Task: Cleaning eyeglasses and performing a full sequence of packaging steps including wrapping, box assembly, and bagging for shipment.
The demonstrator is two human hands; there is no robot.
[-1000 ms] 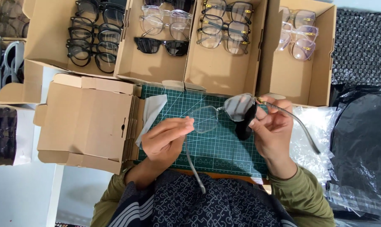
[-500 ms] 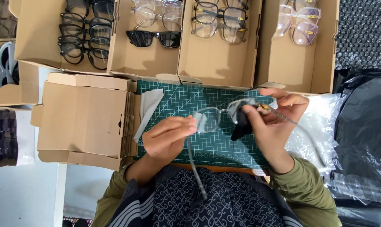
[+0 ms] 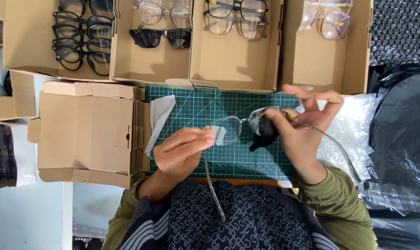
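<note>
Left hand (image 3: 182, 155) pinches one end of the clear-framed spectacles (image 3: 240, 129), steadying them above the green cutting mat (image 3: 205, 109); right hand (image 3: 305, 132) presses a black cloth (image 3: 264, 133) against a lens.

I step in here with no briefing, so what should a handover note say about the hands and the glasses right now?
Left hand: pinches the left end of the clear-framed glasses above the green cutting mat.
Right hand: holds the other end and presses a black cloth on that lens.
Both temples are unfolded.
Sorted glasses lie in the cardboard boxes beyond the mat; a stack of flat boxes lies to the left.
Done: cannot tell.
Left: this pair is not boxed yet.
</note>
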